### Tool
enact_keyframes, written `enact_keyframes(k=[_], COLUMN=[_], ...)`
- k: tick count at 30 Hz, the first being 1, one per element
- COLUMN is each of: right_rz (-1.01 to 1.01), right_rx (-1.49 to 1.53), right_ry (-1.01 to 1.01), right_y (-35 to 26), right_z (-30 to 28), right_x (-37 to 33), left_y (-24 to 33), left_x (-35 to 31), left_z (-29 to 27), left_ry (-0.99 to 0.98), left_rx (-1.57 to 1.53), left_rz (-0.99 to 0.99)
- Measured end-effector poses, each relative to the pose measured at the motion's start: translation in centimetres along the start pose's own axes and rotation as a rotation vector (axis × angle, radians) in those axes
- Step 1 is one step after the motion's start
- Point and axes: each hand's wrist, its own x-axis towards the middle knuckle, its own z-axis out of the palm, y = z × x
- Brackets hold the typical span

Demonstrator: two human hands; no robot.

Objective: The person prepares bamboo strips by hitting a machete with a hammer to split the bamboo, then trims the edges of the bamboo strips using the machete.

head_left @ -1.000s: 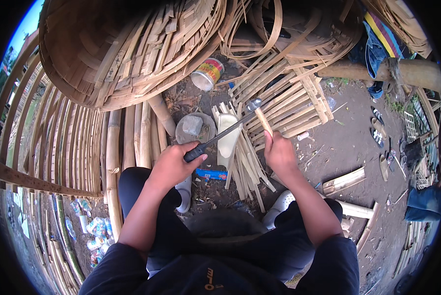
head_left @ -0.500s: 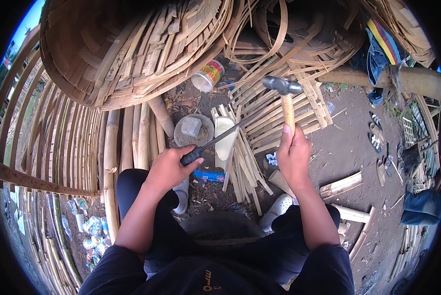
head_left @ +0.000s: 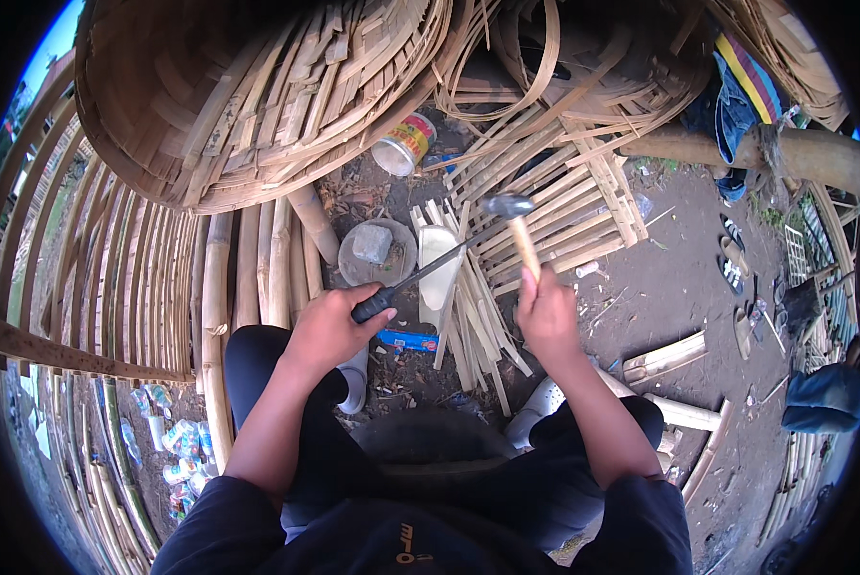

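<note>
My left hand point(head_left: 326, 328) is closed round the black handle of a tool with a long, thin dark metal shaft point(head_left: 437, 264), which points up and to the right. In my right hand point(head_left: 549, 311) is a hammer point(head_left: 524, 247), gripped by its light wooden handle. The slightly blurred hammer head is close to the shaft's far end; I cannot tell whether they touch. Under the shaft lie a pale elongated piece point(head_left: 439, 287) and loose bamboo strips point(head_left: 478, 321). Beyond the hammer is a slatted bamboo panel point(head_left: 573, 216).
Large woven bamboo baskets point(head_left: 286, 105) hang over the far side. A tin bucket point(head_left: 403, 146), a grey stone point(head_left: 371, 244) in a round dish and a blue packet point(head_left: 408, 341) are ahead. Bamboo poles point(head_left: 248, 264) line the left; sandals point(head_left: 733, 251) and split bamboo point(head_left: 666, 359) lie right.
My right hand and the hammer have moved left, and the hammer head has dropped towards the shaft's far end. My left hand and its tool have stayed nearly still.
</note>
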Motion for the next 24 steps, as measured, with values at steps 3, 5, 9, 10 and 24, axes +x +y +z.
enact_keyframes(k=[3, 5, 9, 10, 24], right_rz=[-0.042, -0.033, -0.085, -0.063, 0.021], right_rx=[-0.025, 0.020, 0.371, 0.229, 0.010], right_ry=[-0.027, -0.022, 0.353, 0.213, -0.109], right_y=[1.4, -1.7, -0.9, -0.5, 2.4], right_z=[1.5, -1.6, -1.4, -0.2, 2.5], right_x=[-0.5, 0.7, 0.2, -0.7, -2.2], left_y=[0.6, 0.1, 1.1, 0.9, 0.6], left_x=[0.2, -0.1, -0.3, -0.2, 0.2], left_z=[-0.3, -0.7, -0.4, -0.2, 0.7], left_ry=[-0.061, -0.067, -0.089, -0.076, -0.072], left_rx=[0.008, 0.016, -0.010, -0.005, 0.051], left_rz=[-0.048, -0.103, -0.084, -0.073, -0.032])
